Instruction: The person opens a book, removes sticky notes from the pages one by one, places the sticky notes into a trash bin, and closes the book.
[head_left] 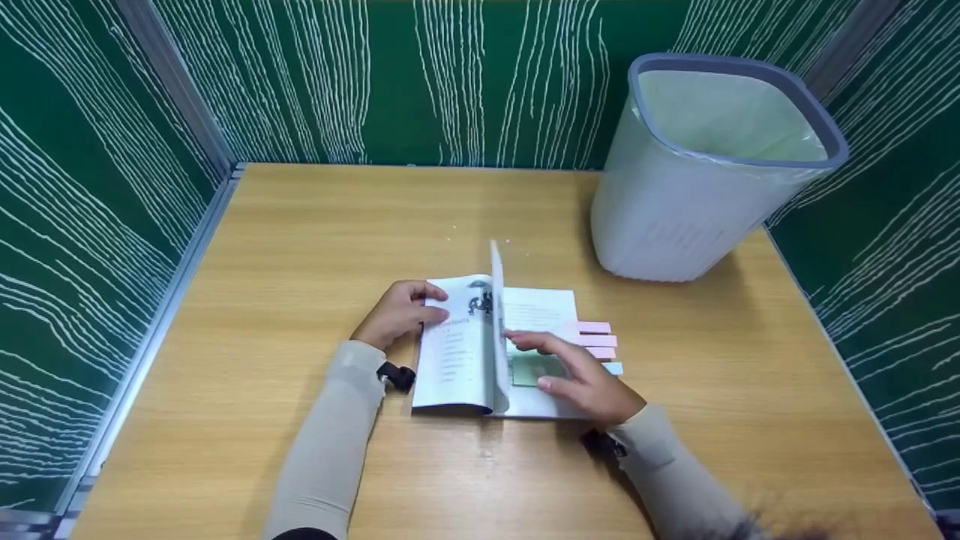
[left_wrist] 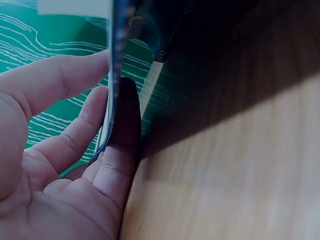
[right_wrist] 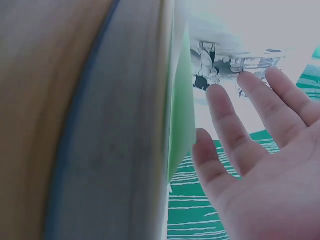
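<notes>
An open book (head_left: 454, 375) lies on the table, its left page printed with a contents list and a dark picture. One or more leaves (head_left: 497, 322) stand upright at the middle. My left hand (head_left: 399, 311) grips the book's left edge; in the left wrist view, the thumb and fingers lie on both sides of the cover (left_wrist: 116, 65). My right hand (head_left: 585, 375) is over the right page, fingers extended beside the raised leaf. Whether they touch it I cannot tell. Below that hand is a green sticky note (head_left: 527, 371), also visible as a green sheet (right_wrist: 182, 105) in the right wrist view.
Pink tabs (head_left: 598, 341) and a light blue tab (head_left: 613, 368) stick out from the book's right side. A lined waste bin (head_left: 667, 217) stands at the table's back right. Green panels (head_left: 390, 82) with white lines border the wooden table (head_left: 300, 240). Tiny white specks lie behind the book.
</notes>
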